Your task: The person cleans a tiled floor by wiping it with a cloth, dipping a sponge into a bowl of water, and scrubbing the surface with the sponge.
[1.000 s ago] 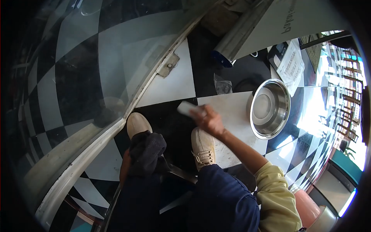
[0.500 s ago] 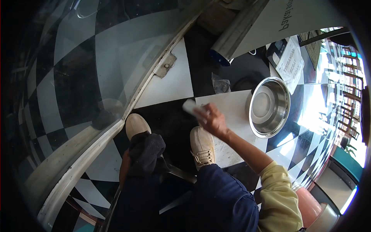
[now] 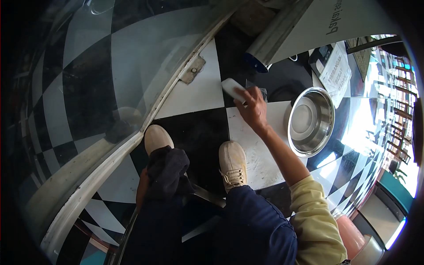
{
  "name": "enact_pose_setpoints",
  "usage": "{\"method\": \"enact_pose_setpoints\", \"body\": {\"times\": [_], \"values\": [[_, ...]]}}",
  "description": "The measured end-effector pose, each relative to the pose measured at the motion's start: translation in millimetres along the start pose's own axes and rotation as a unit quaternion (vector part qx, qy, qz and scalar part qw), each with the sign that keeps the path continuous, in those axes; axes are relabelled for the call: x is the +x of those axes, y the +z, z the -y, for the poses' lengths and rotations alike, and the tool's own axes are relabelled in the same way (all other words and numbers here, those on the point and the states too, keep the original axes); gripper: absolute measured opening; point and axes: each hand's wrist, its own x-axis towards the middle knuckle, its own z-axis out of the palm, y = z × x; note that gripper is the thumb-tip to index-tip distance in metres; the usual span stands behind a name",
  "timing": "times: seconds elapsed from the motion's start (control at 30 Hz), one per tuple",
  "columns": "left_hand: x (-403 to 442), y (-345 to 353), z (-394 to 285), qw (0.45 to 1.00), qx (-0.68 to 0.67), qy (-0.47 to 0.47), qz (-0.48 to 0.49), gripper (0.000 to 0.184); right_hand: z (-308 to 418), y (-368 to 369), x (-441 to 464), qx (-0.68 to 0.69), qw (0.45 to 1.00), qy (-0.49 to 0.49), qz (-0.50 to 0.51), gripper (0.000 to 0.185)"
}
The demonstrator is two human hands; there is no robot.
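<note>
Above the checkered floor, my right hand (image 3: 253, 107) is closed round a white block (image 3: 232, 89), with its far end sticking out up and left past the fingers. A crumpled clear plastic wrapper (image 3: 263, 93) lies partly behind this hand. My left hand (image 3: 143, 185) is at the lower left beside my knee, next to a dark cloth (image 3: 165, 170); only its side shows, and the fingers are hidden. To the right of my right hand, a shiny metal basin (image 3: 326, 121) stands on the floor.
A glass panel with a worn white frame (image 3: 170, 86) runs diagonally at left. A board with lettering (image 3: 309, 35) hangs at top right. A labelled paper (image 3: 336, 75) lies beyond the basin. My beige shoes (image 3: 232, 163) rest on the tiles. Pink and teal objects stand at lower right.
My right hand has moved up and slightly right with the white block, to beside the wrapper. My left hand and the dark cloth have stayed in nearly the same place.
</note>
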Motion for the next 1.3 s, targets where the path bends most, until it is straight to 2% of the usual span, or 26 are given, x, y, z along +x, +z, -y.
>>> {"method": "enact_pose_setpoints", "body": {"times": [0.07, 0.1, 0.13, 0.2, 0.3, 0.4, 0.43, 0.53, 0.57, 0.6, 0.67, 0.73, 0.8, 0.9, 1.0, 1.03, 1.13, 1.17, 1.27, 1.3], "values": [[7, -5, 4, 0.999, 0.021, 0.02, 0.014, 0.038, 1, 16, -7, -0.021, 0.995, -0.096, -0.001, 0.042], [8, -7, 6, 0.999, 0.023, 0.021, 0.015, 0.038, 8, 20, -20, -0.014, 0.981, -0.194, 0.027, 0.041], [8, -7, 5, 1.0, 0.019, 0.019, 0.012, 0.038, 20, 22, -36, 0.025, 0.982, -0.176, 0.07, 0.041], [7, -8, 5, 1.0, 0.012, 0.014, 0.007, 0.038, 7, 19, -37, 0.019, 0.971, -0.229, 0.066, 0.041], [6, -9, 7, 1.0, 0.013, 0.013, 0.003, 0.038, -3, 1, 0, -0.013, 0.999, -0.041, 0.03, 0.044], [7, -10, 7, 1.0, 0.017, 0.015, 0.007, 0.039, 8, 15, -23, 0.008, 0.99, -0.128, 0.051, 0.044], [7, -10, 7, 1.0, 0.017, 0.014, 0.007, 0.039, 14, 13, -33, 0.039, 0.978, -0.192, 0.074, 0.043], [5, -10, 8, 1.0, 0.014, 0.012, 0.005, 0.039, -7, 10, -21, 0.015, 0.983, -0.166, 0.083, 0.042], [4, -11, 8, 1.0, 0.014, 0.011, 0.004, 0.039, -7, 1, -4, -0.002, 0.99, -0.134, 0.049, 0.042], [4, -11, 8, 1.0, 0.015, 0.011, 0.005, 0.039, -2, -5, 3, -0.017, 0.999, -0.028, 0.042, 0.043], [5, -12, 8, 1.0, 0.017, 0.012, 0.005, 0.039, 2, 1, -11, -0.026, 0.995, -0.093, 0.033, 0.042], [6, -13, 9, 1.0, 0.015, 0.011, 0.005, 0.039, 8, 4, -36, 0.04, 0.974, -0.186, 0.121, 0.043], [5, -13, 10, 1.0, 0.013, 0.01, 0.004, 0.04, -7, 7, -34, 0.008, 0.97, -0.219, 0.102, 0.044], [5, -13, 11, 1.0, 0.017, 0.01, 0.003, 0.04, -7, -2, 5, -0.031, 0.998, -0.043, 0.035, 0.045], [7, -14, 9, 1.0, 0.02, 0.012, 0.004, 0.04, 0, 17, -19, 0.001, 0.988, -0.143, 0.054, 0.046], [7, -13, 9, 1.0, 0.019, 0.011, 0.003, 0.04, 11, 10, -27, 0.045, 0.979, -0.169, 0.106, 0.046], [6, -13, 8, 1.0, 0.016, 0.011, -0.001, 0.041, -6, 1, -14, -0.014, 0.979, -0.185, 0.08, 0.045], [5, -14, 9, 1.0, 0.017, 0.009, -0.001, 0.041, -10, -4, -8, -0.001, 0.992, -0.112, 0.058, 0.044], [6, -14, 8, 1.0, 0.021, 0.011, -0.001, 0.041, 1, -4, -26, -0.037, 0.994, -0.086, 0.049, 0.043], [7, -14, 7, 1.0, 0.021, 0.012, -0.001, 0.041, 7, -4, -37, -0.032, 0.991, -0.113, 0.061, 0.041]]}}
